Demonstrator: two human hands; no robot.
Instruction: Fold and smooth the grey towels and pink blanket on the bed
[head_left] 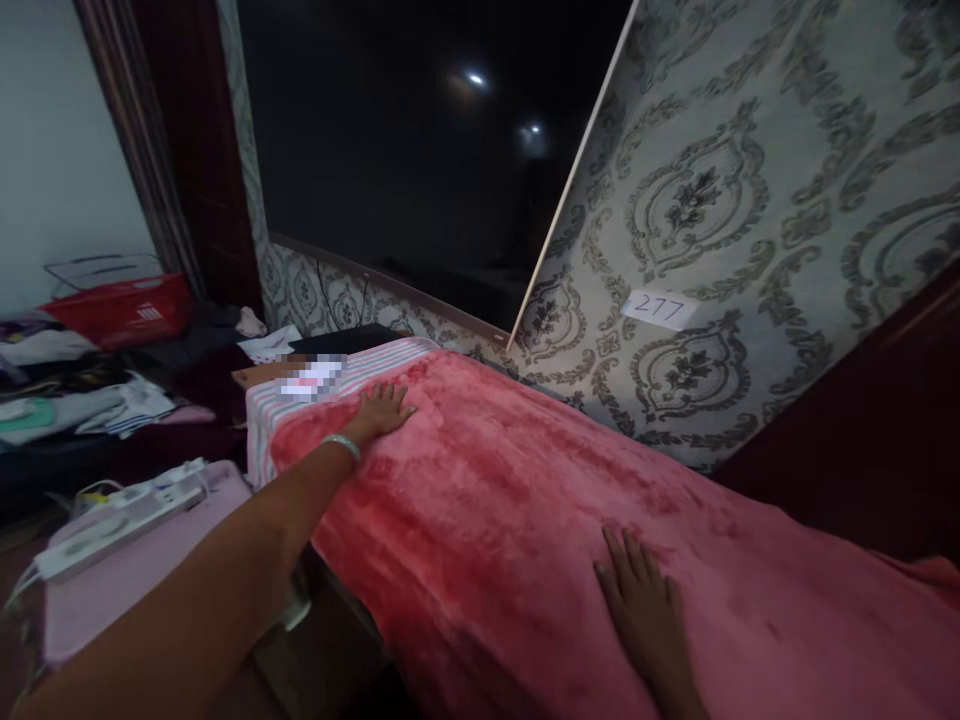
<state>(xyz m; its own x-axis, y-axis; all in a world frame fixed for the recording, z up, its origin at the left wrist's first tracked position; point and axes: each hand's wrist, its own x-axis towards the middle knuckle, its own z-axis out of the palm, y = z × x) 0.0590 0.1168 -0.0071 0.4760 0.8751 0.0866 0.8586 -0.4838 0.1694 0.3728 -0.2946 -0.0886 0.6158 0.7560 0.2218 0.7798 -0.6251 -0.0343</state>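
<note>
Head: blanket [495, 480] beneath fingers [637, 560]

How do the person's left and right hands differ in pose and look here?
The left hand is stretched out near the striped cloth; the right hand lies nearer the camera.
The left hand has a bracelet at its wrist; the right hand shows none.
Both rest palm-down on the red-pink blanket, fingers extended.

left wrist [363, 432]: i wear one narrow band [343, 443], pale silvery-green, rounded, close-fitting; surface detail too blurred to read. my left forearm [247, 540] is bare as far as it shows. my right hand [645, 600] is bare too, fingers [637, 558] slender, tapering.
</note>
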